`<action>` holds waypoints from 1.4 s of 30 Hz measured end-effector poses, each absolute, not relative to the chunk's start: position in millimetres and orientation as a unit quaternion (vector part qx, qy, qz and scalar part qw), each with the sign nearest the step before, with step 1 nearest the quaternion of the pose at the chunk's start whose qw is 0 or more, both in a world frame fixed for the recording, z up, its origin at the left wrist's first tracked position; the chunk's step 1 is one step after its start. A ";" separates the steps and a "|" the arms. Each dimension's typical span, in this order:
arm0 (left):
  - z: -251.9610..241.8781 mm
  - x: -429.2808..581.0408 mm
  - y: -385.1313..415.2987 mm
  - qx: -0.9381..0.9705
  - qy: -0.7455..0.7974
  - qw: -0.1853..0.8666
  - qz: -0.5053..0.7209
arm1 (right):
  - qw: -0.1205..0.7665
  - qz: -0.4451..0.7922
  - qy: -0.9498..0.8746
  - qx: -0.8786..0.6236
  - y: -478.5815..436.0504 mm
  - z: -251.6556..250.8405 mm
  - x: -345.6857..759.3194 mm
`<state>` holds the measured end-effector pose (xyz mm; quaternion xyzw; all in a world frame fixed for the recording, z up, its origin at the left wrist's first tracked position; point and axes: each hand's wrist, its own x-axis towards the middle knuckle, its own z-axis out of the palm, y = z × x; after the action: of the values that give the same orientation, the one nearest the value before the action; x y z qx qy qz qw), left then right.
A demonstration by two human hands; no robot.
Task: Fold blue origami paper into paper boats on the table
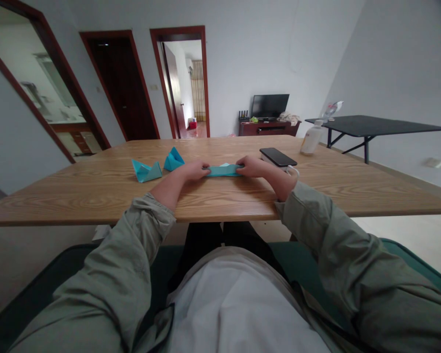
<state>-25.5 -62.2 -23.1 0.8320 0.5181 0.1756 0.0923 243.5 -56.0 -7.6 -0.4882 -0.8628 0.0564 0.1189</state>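
Note:
A folded strip of blue paper (pixel 223 170) lies low over the wooden table (pixel 220 198), stretched between my two hands. Its left end is pinched by my left hand (pixel 195 170), and my right hand (pixel 250 167) grips the other end. Something small and whitish shows just behind the strip's upper edge, too small to name. To the left of my left hand stand two folded blue paper shapes, one nearer (pixel 146 171) and one a little farther back (pixel 174 159).
Behind my right forearm, a black phone (pixel 278 157) rests on a white object with a white cable (pixel 293 170). A whitish plastic bottle (pixel 311 139) stands farther right. Beyond the table are a black folding table (pixel 375 126) and a television (pixel 270 106) on a cabinet.

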 end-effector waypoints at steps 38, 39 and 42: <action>-14.5 -31.6 -65.1 0.806 0.578 0.082 0.097 | 0.057 0.026 -0.854 -0.516 -61.3 1.8 251.8; -14.4 -31.4 -64.8 0.803 0.581 0.084 0.104 | 0.062 0.023 -0.849 -0.524 -60.4 1.1 251.9; -15.3 -31.7 -63.2 0.796 0.586 0.092 0.116 | 0.069 0.012 -0.836 -0.544 -58.2 -1.3 251.2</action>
<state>-31.7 -63.2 -15.3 0.7964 0.5862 0.1162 0.0925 251.2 -58.2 -1.3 -0.5437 -0.8364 0.0118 0.0691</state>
